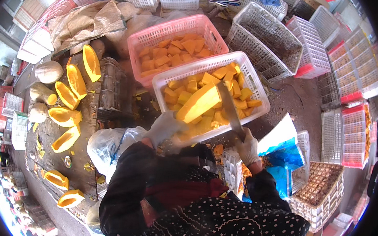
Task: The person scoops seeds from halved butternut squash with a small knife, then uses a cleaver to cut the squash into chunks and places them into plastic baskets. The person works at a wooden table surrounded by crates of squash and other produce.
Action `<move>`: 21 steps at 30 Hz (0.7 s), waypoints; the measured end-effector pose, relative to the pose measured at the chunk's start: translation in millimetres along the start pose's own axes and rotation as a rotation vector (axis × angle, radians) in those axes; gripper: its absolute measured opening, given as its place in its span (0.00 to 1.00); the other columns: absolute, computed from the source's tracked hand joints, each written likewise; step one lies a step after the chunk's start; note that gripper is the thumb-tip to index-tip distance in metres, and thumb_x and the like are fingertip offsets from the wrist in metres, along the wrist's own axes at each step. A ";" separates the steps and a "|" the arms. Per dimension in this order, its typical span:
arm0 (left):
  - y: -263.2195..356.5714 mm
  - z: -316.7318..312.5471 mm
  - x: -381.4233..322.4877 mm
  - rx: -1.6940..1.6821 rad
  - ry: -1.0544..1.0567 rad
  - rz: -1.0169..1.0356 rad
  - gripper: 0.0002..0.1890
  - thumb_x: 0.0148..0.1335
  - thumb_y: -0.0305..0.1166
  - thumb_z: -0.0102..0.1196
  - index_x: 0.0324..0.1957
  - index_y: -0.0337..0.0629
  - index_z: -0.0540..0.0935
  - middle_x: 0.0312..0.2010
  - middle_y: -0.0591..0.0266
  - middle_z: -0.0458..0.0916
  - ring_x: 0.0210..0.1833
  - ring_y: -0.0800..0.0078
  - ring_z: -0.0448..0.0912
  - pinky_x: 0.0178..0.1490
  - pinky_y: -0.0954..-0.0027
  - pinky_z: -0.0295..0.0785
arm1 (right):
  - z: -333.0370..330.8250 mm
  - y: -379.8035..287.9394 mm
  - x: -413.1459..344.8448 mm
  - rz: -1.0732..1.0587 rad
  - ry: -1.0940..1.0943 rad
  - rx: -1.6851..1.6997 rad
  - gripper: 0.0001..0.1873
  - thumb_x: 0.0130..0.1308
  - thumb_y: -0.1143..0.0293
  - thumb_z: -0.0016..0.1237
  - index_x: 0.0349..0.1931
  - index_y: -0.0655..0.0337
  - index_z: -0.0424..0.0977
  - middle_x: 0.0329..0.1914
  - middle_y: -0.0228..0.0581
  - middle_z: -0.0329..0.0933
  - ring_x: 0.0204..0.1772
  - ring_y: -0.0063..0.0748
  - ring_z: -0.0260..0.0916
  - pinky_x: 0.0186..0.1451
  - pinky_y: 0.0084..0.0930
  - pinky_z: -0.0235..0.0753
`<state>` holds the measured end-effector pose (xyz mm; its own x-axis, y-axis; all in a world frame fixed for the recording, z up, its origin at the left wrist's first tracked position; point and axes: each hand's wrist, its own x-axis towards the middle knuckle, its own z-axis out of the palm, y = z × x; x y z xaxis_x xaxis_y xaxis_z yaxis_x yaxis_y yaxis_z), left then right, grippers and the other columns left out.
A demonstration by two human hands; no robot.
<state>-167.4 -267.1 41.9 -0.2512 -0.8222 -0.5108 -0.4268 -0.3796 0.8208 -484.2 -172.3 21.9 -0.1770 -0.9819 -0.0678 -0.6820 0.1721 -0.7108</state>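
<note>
My left hand point(167, 128), in a pale glove, grips the near end of a long peeled pumpkin piece point(199, 103). That piece is held tilted above a white plastic crate point(264, 105) with cut pumpkin chunks point(241, 104) in it. In my right hand point(248, 147), also gloved, is the handle of a large knife point(231, 111). Its broad blade lies against the far end of the pumpkin piece; how deep it has cut cannot be seen. Fingers of my left hand are blurred.
Behind stands a pink crate point(132, 52) of orange chunks. At left, a wooden table point(88, 150) bears scooped pumpkin wedges point(65, 117) and whole pumpkins point(48, 72). A clear plastic bag point(107, 145) lies by my left arm. Dirty white crates point(265, 40) and a blue-and-white sack point(281, 152) are at right.
</note>
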 end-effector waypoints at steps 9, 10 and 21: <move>31.3 0.2 16.9 0.195 -0.025 -0.123 0.20 0.50 0.38 0.66 0.41 0.32 0.86 0.29 0.54 0.87 0.32 0.65 0.85 0.39 0.66 0.77 | -26.8 -46.2 -4.4 -0.308 0.168 0.551 0.14 0.66 0.71 0.57 0.47 0.65 0.69 0.23 0.38 0.75 0.28 0.29 0.74 0.32 0.28 0.75; 30.8 1.9 15.8 0.149 -0.016 -0.085 0.20 0.49 0.38 0.66 0.40 0.32 0.86 0.29 0.53 0.87 0.33 0.64 0.85 0.40 0.65 0.77 | -15.2 -41.9 -11.5 -0.307 0.053 0.476 0.15 0.65 0.71 0.57 0.48 0.64 0.69 0.24 0.41 0.77 0.29 0.35 0.77 0.33 0.32 0.76; 23.5 -6.1 0.8 0.561 0.419 0.234 0.27 0.55 0.44 0.61 0.53 0.38 0.80 0.43 0.48 0.85 0.47 0.53 0.85 0.47 0.55 0.78 | 28.1 34.2 -10.2 0.204 -0.110 0.396 0.14 0.67 0.74 0.52 0.51 0.63 0.70 0.33 0.34 0.76 0.25 0.22 0.70 0.25 0.23 0.73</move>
<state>-172.3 -279.2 62.4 -0.0852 -0.9908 -0.1055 -0.8110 0.0074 0.5850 -485.8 -158.7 -21.4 -0.1887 -0.9373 -0.2932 -0.3139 0.3404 -0.8863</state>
